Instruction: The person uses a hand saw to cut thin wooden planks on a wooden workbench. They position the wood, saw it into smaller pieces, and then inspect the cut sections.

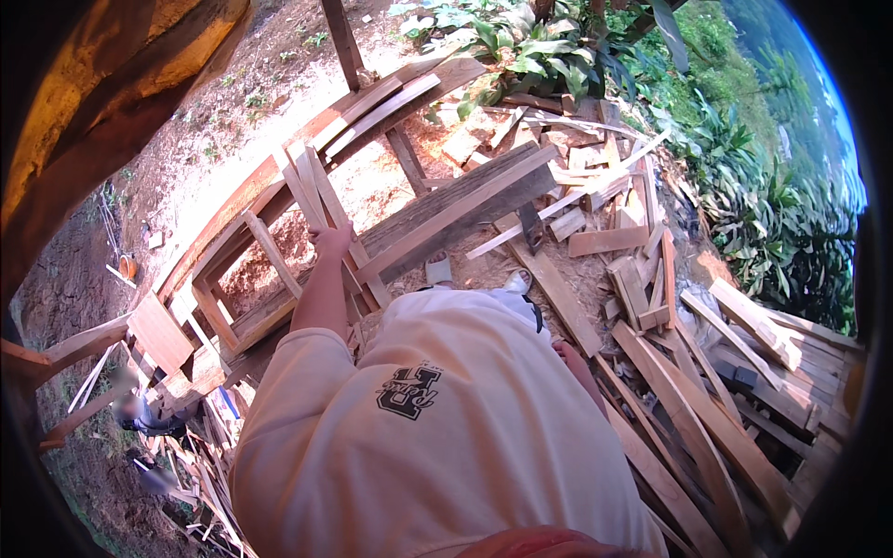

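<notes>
My left hand (pixel 332 241) is closed round narrow wooden slats (pixel 312 191), which stand slanted against the edge of a long workbench. Right of that hand lies a thick, weathered beam (pixel 446 205) with a paler strip of wood (pixel 465 212) along its near side. A wooden frame (pixel 219 307) with cross pieces rests to the left of my left forearm. My right forearm (pixel 581 374) hangs beside my body; its hand is mostly hidden by my shirt, so its fingers do not show.
Wood offcuts (pixel 609 242) and sawdust cover the ground ahead and right. Long planks (pixel 688 418) lie at the right, near a stack of boards (pixel 809 381). A post (pixel 342 42) rises at the bench's far side. Another person (pixel 149 418) is at the lower left.
</notes>
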`<state>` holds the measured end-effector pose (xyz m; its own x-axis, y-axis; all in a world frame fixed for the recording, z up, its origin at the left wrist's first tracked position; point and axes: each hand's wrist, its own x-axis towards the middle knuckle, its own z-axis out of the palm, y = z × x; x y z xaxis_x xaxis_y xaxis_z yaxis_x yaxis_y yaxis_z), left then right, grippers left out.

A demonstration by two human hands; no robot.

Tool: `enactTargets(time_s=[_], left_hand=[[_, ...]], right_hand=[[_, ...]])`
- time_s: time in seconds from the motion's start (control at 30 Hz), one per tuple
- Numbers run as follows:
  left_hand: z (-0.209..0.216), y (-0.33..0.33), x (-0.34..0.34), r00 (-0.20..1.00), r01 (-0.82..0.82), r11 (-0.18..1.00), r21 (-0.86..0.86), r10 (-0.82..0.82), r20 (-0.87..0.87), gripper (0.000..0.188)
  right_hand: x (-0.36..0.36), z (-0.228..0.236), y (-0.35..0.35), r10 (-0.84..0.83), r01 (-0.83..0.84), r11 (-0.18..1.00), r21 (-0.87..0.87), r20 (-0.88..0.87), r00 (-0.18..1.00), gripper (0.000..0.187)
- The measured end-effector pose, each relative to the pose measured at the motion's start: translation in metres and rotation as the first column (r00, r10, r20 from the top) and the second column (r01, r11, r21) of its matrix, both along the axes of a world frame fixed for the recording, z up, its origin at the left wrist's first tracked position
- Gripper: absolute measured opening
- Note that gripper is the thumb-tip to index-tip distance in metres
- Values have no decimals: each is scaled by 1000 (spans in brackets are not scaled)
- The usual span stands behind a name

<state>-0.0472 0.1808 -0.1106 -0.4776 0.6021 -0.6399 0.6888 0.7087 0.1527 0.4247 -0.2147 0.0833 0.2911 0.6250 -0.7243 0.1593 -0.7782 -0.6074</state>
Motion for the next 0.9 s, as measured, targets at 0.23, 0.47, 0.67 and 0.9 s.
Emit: enactTargets(time_s=[0.23,0.47,0.67,0.9], left_hand=[[4,0,1,1000,14,1000,-1,-13,4,133],[2,4,3,999,42,999,32,-41,-23,136],[8,3,4,999,46,999,0,-46,-14,140],[-7,7,-4,1000,21,998,52,-22,16,144]], right_hand=[[0,7,-21,138,-165,977,134,192,972,40],[-23,-21,14,129,-182,979,94,405,905,29],[6,-3,43,354,-350,934,-67,74,932,53],[52,13,14,217,-337,928,-159,-503,836,72]])
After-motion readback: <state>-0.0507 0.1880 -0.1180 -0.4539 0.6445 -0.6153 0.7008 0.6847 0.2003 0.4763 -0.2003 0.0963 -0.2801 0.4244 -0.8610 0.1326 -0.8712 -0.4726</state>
